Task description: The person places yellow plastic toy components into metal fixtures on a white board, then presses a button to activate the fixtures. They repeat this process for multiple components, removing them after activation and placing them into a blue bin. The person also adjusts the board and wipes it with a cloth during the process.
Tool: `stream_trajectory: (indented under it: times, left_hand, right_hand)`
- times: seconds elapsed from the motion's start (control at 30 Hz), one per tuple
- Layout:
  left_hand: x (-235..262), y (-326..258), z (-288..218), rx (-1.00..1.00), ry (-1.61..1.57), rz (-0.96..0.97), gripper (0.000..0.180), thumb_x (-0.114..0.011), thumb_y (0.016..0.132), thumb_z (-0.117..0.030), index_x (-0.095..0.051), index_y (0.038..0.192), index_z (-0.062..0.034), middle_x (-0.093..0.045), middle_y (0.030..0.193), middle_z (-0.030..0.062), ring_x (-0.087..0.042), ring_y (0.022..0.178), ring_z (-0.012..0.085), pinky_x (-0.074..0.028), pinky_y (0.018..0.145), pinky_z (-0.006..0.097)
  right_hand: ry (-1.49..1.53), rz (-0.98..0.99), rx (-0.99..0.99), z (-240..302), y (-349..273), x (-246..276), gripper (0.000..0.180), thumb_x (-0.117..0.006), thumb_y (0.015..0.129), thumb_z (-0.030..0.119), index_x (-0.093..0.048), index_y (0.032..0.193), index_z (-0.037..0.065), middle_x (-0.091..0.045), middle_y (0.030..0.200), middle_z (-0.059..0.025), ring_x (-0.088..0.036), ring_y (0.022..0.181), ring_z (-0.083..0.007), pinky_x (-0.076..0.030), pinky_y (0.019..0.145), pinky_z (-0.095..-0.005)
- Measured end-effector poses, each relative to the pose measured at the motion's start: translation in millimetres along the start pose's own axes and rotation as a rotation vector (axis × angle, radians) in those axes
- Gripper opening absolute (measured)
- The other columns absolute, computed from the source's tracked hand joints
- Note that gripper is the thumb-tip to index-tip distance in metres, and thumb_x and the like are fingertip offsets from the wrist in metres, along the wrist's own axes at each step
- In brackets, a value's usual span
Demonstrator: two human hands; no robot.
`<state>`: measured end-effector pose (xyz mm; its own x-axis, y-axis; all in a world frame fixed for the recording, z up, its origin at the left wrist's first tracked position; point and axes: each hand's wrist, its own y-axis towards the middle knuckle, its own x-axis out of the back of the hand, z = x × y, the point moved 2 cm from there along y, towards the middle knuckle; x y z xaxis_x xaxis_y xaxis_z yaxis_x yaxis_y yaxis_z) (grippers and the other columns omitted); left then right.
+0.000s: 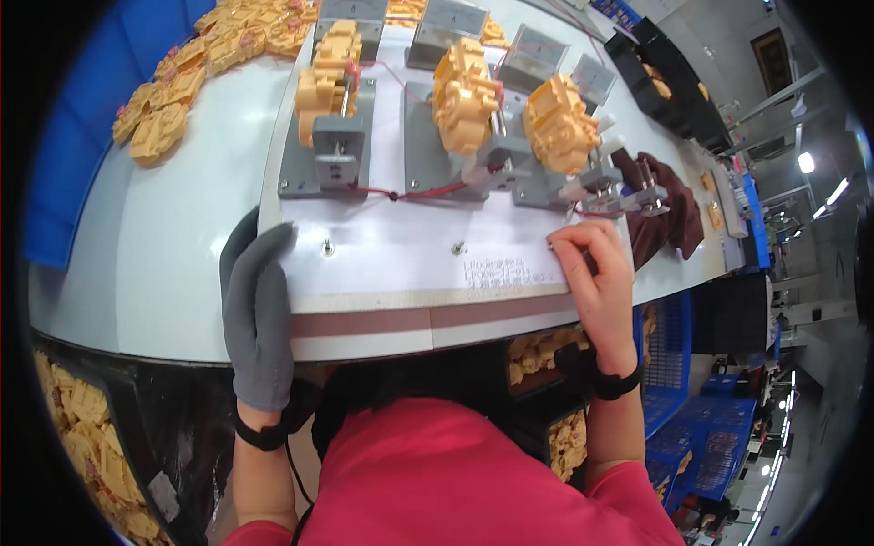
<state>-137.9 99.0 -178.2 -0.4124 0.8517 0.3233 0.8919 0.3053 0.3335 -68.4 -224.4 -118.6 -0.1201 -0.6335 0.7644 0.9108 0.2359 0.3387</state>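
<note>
My right hand (596, 273) is bare and bends over the front right part of a white test board (391, 273). Its thumb and index finger pinch a small toggle switch, mostly hidden by the fingertips. Two more metal toggle switches, one at left (328, 247) and one at the middle (458, 247), stand along the board's front. My left hand (258, 309), in a grey glove, lies along the board's left edge with its fingers stretched out. Beyond the hands, three yellow plastic gearboxes, left (330, 86), middle (464, 100) and right (558, 127), sit on grey fixtures (300, 168) with red wires.
Panel meters (446, 27) stand behind the fixtures. Yellow gearboxes are heaped (237, 41) at the far left, beside a blue bin (68, 191). A dark brown cloth (669, 218) lies right of the board. Below the table are crates of yellow parts (86, 437) and blue baskets (669, 346).
</note>
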Motion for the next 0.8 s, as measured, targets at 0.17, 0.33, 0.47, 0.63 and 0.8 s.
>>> stream_trajectory:
  times: [0.17, 0.33, 0.47, 0.63, 0.8]
  left_hand:
    - [-2.5, 2.4, -1.1, -0.019, -0.067, -0.017, 0.034, -0.044, 0.097, -0.008, -0.063, 0.123, 0.0017, -0.050, 0.140, 0.0224, -0.047, 0.132, 0.0330, -0.035, 0.112, 0.040]
    - [-1.8, 3.2, 1.0, -0.062, -0.088, -0.017, 0.033, -0.046, 0.095, -0.007, -0.064, 0.121, 0.0005, -0.050, 0.139, 0.0226, -0.049, 0.131, 0.0328, -0.037, 0.110, 0.040]
    - [-0.6, 3.4, 3.1, -0.086, -0.094, -0.018, 0.032, -0.047, 0.094, -0.005, -0.065, 0.121, 0.0004, -0.050, 0.138, 0.0229, -0.049, 0.130, 0.0331, -0.037, 0.110, 0.040]
    - [0.3, 3.1, 1.8, -0.084, -0.080, -0.015, 0.032, -0.047, 0.095, -0.005, -0.065, 0.120, 0.0005, -0.051, 0.138, 0.0230, -0.050, 0.129, 0.0333, -0.038, 0.110, 0.040]
    - [0.8, 2.4, 0.6, -0.068, -0.073, -0.014, 0.031, -0.047, 0.095, -0.006, -0.065, 0.121, -0.0002, -0.050, 0.138, 0.0229, -0.049, 0.130, 0.0334, -0.038, 0.110, 0.040]
  right_hand:
    - [-0.011, -0.003, -0.017, 1.6, 2.1, 1.7, 0.007, -0.066, 0.091, 0.005, -0.067, 0.095, 0.000, -0.061, 0.094, -0.0095, -0.059, 0.087, -0.0232, -0.047, 0.080, -0.0316]
    - [-0.045, -0.018, -0.014, 1.9, 0.2, -0.5, 0.007, -0.066, 0.091, 0.005, -0.067, 0.097, 0.000, -0.061, 0.094, -0.0092, -0.059, 0.088, -0.0229, -0.047, 0.080, -0.0315]
    - [-0.064, -0.028, 0.008, 1.2, -0.4, -2.2, 0.008, -0.066, 0.092, 0.006, -0.067, 0.097, 0.001, -0.060, 0.095, -0.0089, -0.059, 0.088, -0.0225, -0.047, 0.080, -0.0309]
    - [-0.064, -0.032, 0.017, 1.3, -1.3, -2.8, 0.008, -0.066, 0.092, 0.006, -0.067, 0.097, 0.001, -0.060, 0.096, -0.0086, -0.059, 0.088, -0.0222, -0.047, 0.080, -0.0306]
    - [-0.076, -0.033, 0.018, 0.2, -1.4, -2.8, 0.008, -0.066, 0.092, 0.007, -0.067, 0.098, 0.001, -0.059, 0.096, -0.0085, -0.058, 0.089, -0.0218, -0.047, 0.081, -0.0304]
